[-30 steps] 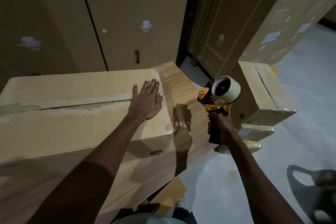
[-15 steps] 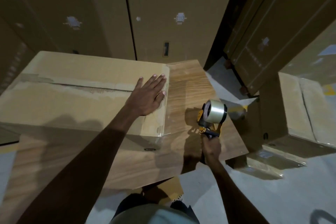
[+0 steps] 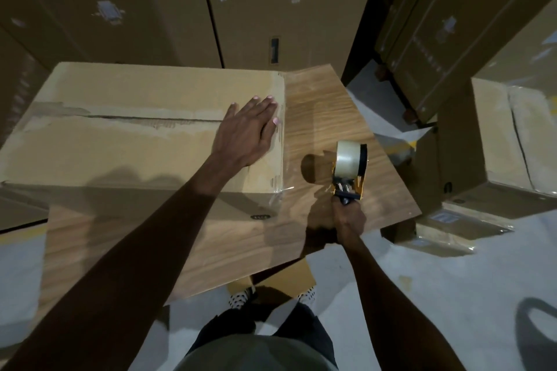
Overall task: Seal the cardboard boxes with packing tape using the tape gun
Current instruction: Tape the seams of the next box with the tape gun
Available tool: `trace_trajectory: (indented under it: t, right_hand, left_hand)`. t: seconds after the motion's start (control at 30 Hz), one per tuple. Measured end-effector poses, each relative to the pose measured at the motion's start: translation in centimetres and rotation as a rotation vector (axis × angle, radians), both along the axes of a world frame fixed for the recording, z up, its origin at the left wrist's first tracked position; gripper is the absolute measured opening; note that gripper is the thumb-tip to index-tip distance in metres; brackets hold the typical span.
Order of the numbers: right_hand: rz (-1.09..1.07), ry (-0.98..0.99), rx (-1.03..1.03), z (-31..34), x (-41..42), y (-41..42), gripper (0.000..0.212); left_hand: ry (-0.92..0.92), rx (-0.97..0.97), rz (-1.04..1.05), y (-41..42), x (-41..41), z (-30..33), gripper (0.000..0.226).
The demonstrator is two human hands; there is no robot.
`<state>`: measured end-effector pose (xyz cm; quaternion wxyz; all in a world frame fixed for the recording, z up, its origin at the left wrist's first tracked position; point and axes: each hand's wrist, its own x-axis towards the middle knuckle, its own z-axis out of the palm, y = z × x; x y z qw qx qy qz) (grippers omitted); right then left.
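Note:
A long cardboard box point(image 3: 126, 141) lies on a wooden table point(image 3: 325, 117), its top seam running left to right with torn paper along it. My left hand point(image 3: 248, 132) lies flat on the box's right end, fingers straight and reaching the edge. Clear tape wraps that right end. My right hand point(image 3: 348, 218) grips the handle of a yellow and black tape gun point(image 3: 351, 172), whose clear tape roll rests over the table to the right of the box.
Tall stacked cartons point(image 3: 271, 3) form a wall behind the table. More cardboard boxes point(image 3: 506, 141) stand on the floor at the right. A flat cardboard piece point(image 3: 286, 278) lies under the table by my feet. Pale floor point(image 3: 452, 295) opens to the right.
The tape gun has come down from beside the right-hand boxes to just above the table, next to the box's right end. My left hand has stayed flat on the box.

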<state>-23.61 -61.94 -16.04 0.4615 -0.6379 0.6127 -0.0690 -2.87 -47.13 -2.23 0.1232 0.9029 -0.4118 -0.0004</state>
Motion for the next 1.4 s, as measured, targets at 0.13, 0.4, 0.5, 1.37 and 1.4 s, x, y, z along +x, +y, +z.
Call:
trace_trajectory:
  t: [0.13, 0.4, 0.5, 1.37, 1.4]
  right_hand:
    - [-0.015, 0.042, -0.023, -0.9, -0.6, 0.3, 0.065]
    - [-0.024, -0.171, -0.417, 6.2, -0.4, 4.2, 0.05]
    - [0.069, -0.342, -0.53, 8.7, 1.8, 4.9, 0.04]
    - [1.609, -0.313, -1.218, 12.2, 14.1, 13.8, 0.059]
    - [1.666, -0.355, -1.221, 12.3, 14.4, 13.5, 0.06]
  left_hand:
    - [0.032, -0.002, 0.01, 1.8, -2.1, -0.1, 0.055]
    - [0.009, 0.031, 0.133, 8.0, -7.2, -1.3, 0.068]
    - [-0.008, 0.049, 0.119, 8.2, -7.0, -1.5, 0.068]
    - [-0.076, 0.01, 0.01, 24.4, 1.3, -1.0, 0.058]
    - [-0.049, -0.026, 0.042, 24.5, 0.3, -1.6, 0.06]
